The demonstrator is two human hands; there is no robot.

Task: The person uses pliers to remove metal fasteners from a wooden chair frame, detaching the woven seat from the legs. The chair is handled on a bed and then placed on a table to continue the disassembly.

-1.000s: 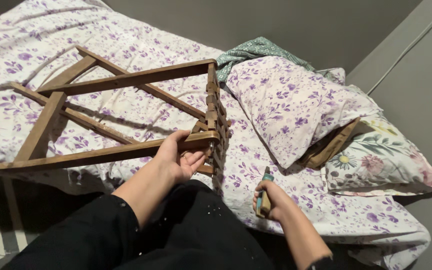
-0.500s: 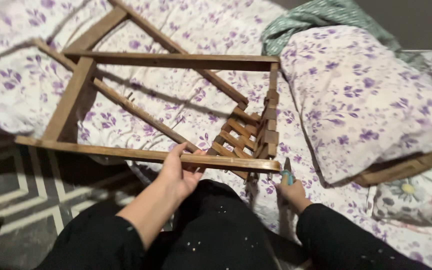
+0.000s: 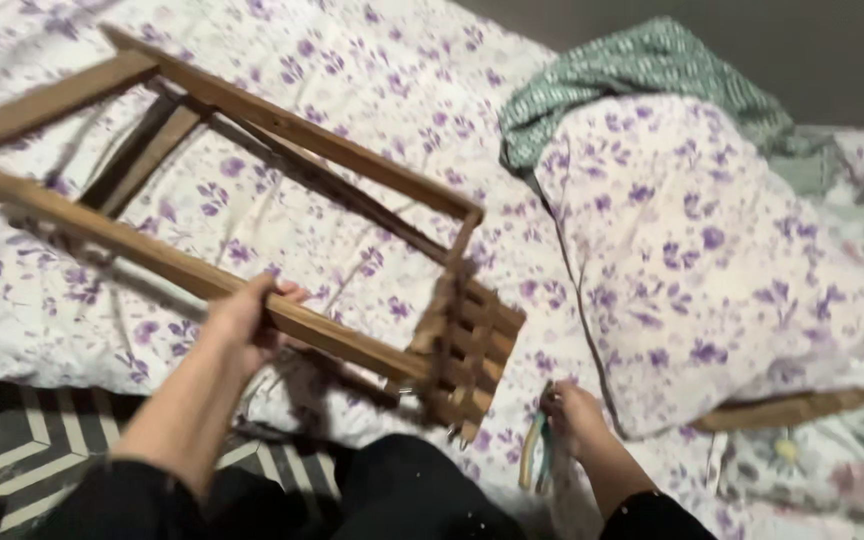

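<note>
The left hand is wrapped around the near rail of a wooden folding frame, which lies tilted across the bed. The frame's slatted end hangs just left of the right hand. That hand is closed around a small tool with a teal and tan handle, low beside a floral pillow.

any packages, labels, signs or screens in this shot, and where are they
None in view: no package, label, sign or screen shows.
What is there: a brown wooden frame lying on a white bedspread with purple flowers, held by the left hand.
The right hand holds a small tool with tan and teal handles.
</note>
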